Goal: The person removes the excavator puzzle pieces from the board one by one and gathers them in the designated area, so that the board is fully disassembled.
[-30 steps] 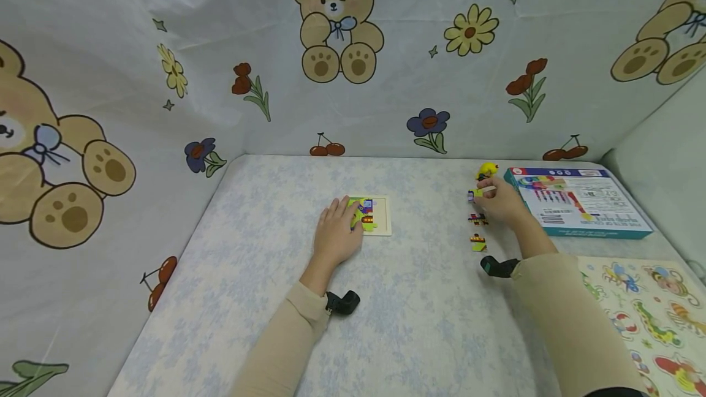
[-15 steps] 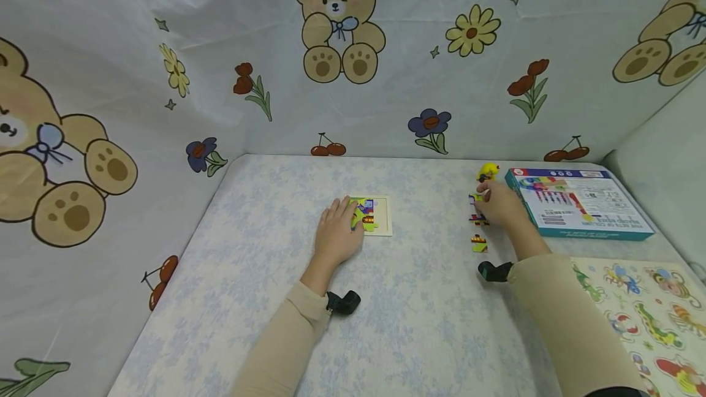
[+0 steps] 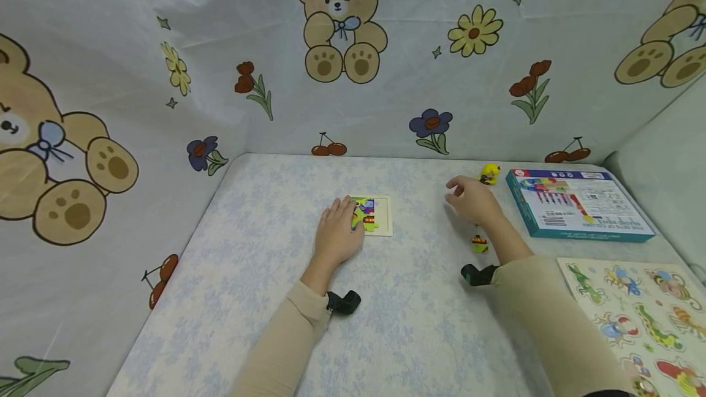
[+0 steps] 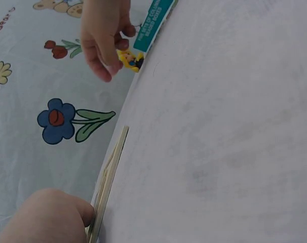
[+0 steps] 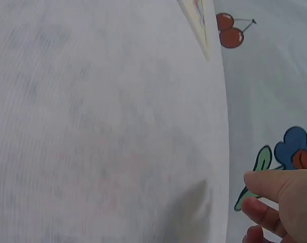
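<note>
— My head view?
— I have it high over the counter (image 3: 419, 299), facing forward and down, wide enough for the left hand (image 3: 339, 231) and right hand (image 3: 474, 199).
— And the wrists?
— Low and close, both rolled sideways. My left wrist view looks toward the far right corner, sharing the right hand with the head view; my right faces the far edge. All three share one blue flower (image 3: 423, 122).

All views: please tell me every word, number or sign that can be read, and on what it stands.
"COLUMN": side of the box.
"BOXES": same side; the words near these two are blurred.
"Bear": wall, ending unclear.
Box top: print too small to read.
Puzzle: no readable text.
</note>
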A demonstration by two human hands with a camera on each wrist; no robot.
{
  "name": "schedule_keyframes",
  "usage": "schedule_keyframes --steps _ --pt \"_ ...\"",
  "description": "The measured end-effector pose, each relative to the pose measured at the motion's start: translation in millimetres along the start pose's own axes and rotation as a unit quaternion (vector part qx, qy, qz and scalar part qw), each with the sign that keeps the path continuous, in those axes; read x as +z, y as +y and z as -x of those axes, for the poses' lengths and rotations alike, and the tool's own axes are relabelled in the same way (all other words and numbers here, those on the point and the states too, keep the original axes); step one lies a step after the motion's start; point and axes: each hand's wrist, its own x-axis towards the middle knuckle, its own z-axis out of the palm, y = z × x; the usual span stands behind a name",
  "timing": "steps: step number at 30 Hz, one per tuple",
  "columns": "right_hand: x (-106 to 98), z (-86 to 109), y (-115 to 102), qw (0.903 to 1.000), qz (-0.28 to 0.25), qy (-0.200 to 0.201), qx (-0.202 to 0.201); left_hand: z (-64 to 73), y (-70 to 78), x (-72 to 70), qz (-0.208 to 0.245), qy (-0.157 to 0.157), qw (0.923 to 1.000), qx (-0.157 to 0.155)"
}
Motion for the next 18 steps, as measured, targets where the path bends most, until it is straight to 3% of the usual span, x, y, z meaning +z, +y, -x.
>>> schedule_keyframes --steps 10,18 --pt "46.1 -12.7 -68.1 0.9984 -0.024 -0.009 -0.050 -1.0 -0.3 -0.2 0.003 -0.003 1.0000 -0.002" --pt "80.1 -18.5 -100.2 0.9970 -0.026 -0.018 -0.071 -2.4 -1.6 -0.1 -0.010 -0.007 0.9999 -0.003"
